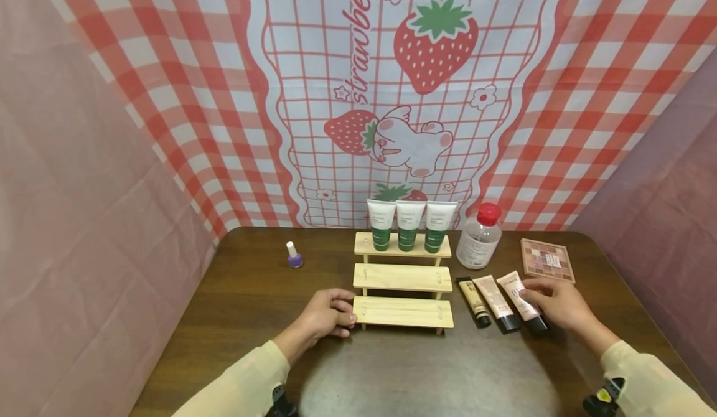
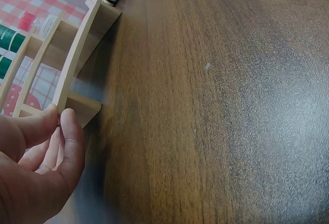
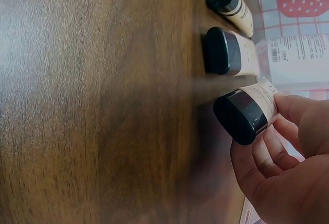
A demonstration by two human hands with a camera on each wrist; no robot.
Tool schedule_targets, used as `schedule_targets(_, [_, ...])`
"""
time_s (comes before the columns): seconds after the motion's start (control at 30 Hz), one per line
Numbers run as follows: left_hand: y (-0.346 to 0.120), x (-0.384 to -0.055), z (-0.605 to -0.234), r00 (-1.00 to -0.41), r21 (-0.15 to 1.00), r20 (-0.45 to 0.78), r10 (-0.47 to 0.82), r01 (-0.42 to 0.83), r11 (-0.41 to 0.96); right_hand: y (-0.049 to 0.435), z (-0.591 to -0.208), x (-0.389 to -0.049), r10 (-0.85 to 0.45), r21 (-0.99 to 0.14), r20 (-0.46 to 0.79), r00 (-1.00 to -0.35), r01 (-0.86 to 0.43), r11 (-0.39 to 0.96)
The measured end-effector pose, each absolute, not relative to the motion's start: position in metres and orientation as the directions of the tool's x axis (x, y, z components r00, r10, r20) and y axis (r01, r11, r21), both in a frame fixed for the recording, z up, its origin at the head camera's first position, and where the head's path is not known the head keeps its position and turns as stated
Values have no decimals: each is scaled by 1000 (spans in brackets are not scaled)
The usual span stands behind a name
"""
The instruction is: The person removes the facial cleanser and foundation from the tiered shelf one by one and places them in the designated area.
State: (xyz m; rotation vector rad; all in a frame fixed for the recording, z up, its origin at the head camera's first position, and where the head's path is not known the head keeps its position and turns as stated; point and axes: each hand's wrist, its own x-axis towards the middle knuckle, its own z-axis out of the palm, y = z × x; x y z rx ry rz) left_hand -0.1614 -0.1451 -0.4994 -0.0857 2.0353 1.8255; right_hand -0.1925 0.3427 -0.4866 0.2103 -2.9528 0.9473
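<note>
A three-step wooden rack (image 1: 402, 312) stands mid-table, with several white-and-green tubes (image 1: 411, 225) upright on its top step; three show. My left hand (image 1: 327, 314) pinches the left end of the lowest step between thumb and fingers, seen close up in the left wrist view. On the right, my right hand (image 1: 560, 304) grips a pink tube with a black cap (image 3: 252, 112), thumb on one side and fingers around the other. Beside it lie a second pink tube (image 1: 496, 302) and a slimmer yellowish tube (image 1: 473, 302), black caps toward me.
A clear bottle with a red cap (image 1: 479, 238) stands right of the rack. An eyeshadow palette (image 1: 547, 259) lies behind my right hand. Purple nail polish (image 1: 294, 257) stands at the left. A strawberry-print cloth (image 1: 347, 50) hangs behind the brown table (image 1: 426, 373).
</note>
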Motion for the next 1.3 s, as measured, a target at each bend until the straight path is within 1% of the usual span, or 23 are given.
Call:
schedule_targets(0.57, [-145, -161, -500, -918, 941, -332, 216, -305, 148, 345, -496, -197, -112, -574, 35, -993, -112, 811])
schedule_targets(0.97, [-145, -160, -500, -917, 940, -335, 215, -308, 149, 344, -498, -197, -66, -626, -14, -998, -43, 779])
schedule_targets(1.3, [-145, -161, -500, -917, 940, -335, 215, -308, 147, 347, -498, -199, -46, -579, -4, -999, -35, 814])
